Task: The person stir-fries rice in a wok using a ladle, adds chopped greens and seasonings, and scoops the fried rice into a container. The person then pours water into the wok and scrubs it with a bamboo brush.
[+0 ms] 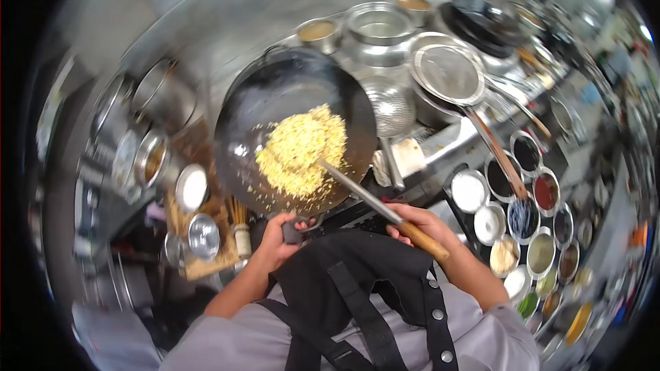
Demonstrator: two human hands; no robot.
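Note:
A large dark wok (237,117) holds a mound of yellow fried rice (302,144), with loose grains spread over the near wall. At the wok's near rim, my left hand (277,239) is closed around the handle, where a dark grey pad or grip (293,232) shows. My right hand (423,227) grips the wooden handle of a metal-shafted wok utensil (368,197). Its shaft slants down to the left into the rice. The utensil's head is buried there, so I cannot tell whether it is a ladle or a spatula.
To the wok's right are a perforated strainer (385,106), a fine mesh sieve (450,72) and metal pots (378,27). Several seasoning containers (489,223) stand at the lower right. Bowls (204,235) rest on a wooden board (213,268) at left, near tall pots (165,96).

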